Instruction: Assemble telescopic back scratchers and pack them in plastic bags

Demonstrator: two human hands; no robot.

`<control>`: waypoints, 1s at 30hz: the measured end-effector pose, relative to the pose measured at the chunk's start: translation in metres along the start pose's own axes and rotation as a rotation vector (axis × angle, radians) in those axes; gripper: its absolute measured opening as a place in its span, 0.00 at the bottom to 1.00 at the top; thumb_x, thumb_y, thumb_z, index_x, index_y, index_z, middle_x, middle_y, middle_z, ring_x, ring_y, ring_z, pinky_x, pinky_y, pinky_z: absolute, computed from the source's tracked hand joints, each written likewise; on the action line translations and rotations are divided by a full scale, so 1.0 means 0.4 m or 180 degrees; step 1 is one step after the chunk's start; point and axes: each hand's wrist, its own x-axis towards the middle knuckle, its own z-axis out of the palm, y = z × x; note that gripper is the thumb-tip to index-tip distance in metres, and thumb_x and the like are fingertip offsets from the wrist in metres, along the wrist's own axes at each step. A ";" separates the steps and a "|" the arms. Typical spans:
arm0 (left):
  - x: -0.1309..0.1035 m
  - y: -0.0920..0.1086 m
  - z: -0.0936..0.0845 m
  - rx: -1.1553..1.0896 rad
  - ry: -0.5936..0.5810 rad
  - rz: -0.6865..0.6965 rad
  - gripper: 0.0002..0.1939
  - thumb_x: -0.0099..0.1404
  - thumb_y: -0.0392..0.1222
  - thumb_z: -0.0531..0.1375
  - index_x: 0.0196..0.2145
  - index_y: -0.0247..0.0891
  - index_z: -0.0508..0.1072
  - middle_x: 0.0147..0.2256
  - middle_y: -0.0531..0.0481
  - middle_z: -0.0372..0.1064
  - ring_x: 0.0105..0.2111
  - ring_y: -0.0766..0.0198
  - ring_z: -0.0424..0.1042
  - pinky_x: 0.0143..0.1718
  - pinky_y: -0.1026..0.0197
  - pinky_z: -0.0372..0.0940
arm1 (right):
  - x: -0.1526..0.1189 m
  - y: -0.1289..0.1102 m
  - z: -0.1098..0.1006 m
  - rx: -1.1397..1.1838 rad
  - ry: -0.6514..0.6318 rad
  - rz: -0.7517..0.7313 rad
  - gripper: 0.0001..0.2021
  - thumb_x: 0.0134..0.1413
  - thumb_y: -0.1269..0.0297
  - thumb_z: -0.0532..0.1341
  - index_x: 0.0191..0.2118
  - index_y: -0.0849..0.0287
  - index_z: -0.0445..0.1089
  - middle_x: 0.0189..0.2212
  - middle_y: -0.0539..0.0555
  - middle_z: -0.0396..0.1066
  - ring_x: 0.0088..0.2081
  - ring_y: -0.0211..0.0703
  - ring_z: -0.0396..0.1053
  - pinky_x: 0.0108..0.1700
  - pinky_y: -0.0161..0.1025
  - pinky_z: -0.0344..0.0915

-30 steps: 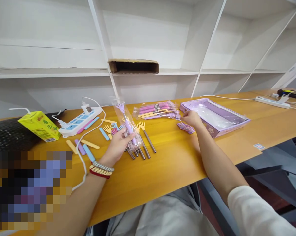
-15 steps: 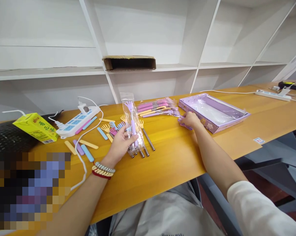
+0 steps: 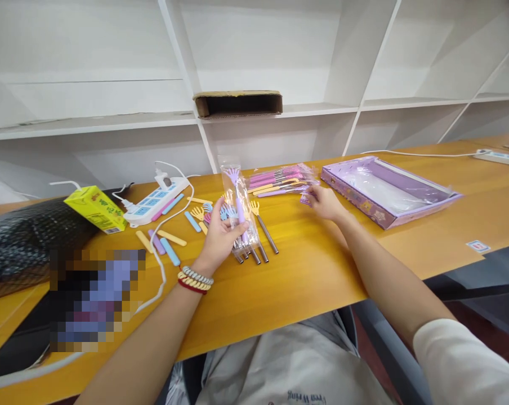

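My left hand point(image 3: 220, 233) is closed on a purple back scratcher point(image 3: 240, 209) in a clear plastic bag, claw end up. The bag's top stands above the claw. Pinched in my right hand point(image 3: 327, 203) is a small purple printed card point(image 3: 306, 199), partly hidden by the fingers. Behind and under the held bag lie loose back scratchers with yellow, blue and pink claws; one has a yellow claw point(image 3: 255, 208) and a bare metal rod point(image 3: 268, 235). Just beyond the card is a pile of bagged back scratchers point(image 3: 275, 179) in pink, yellow and purple.
A shallow purple box point(image 3: 385, 216) with clear film inside sits at right. Loose coloured handles point(image 3: 170, 251) lie at left near a power strip point(image 3: 156, 201), its white cable point(image 3: 163, 275) and a yellow drink carton point(image 3: 94, 209). White shelving holds a cardboard box point(image 3: 237, 105).
The view has turned left, so everything sits further right in it. My right hand has moved left, away from the purple box, with the card. My left hand keeps holding the bagged back scratcher.
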 end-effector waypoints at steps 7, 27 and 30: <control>0.005 -0.010 -0.007 0.0126 0.0036 0.0352 0.36 0.52 0.38 0.65 0.57 0.45 0.56 0.29 0.53 0.67 0.28 0.64 0.69 0.29 0.61 0.66 | -0.084 -0.178 0.039 0.1690 -0.1441 -0.1118 0.07 0.51 0.65 0.54 0.32 0.62 0.67 0.18 0.47 0.65 0.20 0.32 0.61 0.26 0.31 0.57; -0.007 -0.032 0.009 0.1056 -0.0303 0.1081 0.11 0.56 0.43 0.61 0.37 0.37 0.72 0.38 0.47 0.70 0.37 0.64 0.68 0.39 0.61 0.63 | -0.127 -0.265 0.085 0.1787 -0.0516 -0.2104 0.09 0.50 0.59 0.60 0.24 0.57 0.68 0.20 0.48 0.62 0.25 0.35 0.57 0.33 0.36 0.57; -0.015 -0.022 0.007 0.1029 -0.0482 0.1075 0.11 0.61 0.46 0.56 0.36 0.37 0.73 0.36 0.48 0.70 0.38 0.64 0.68 0.42 0.60 0.62 | -0.126 -0.263 0.089 0.1872 -0.0500 -0.1978 0.08 0.49 0.60 0.61 0.24 0.58 0.68 0.21 0.48 0.63 0.27 0.35 0.58 0.34 0.36 0.57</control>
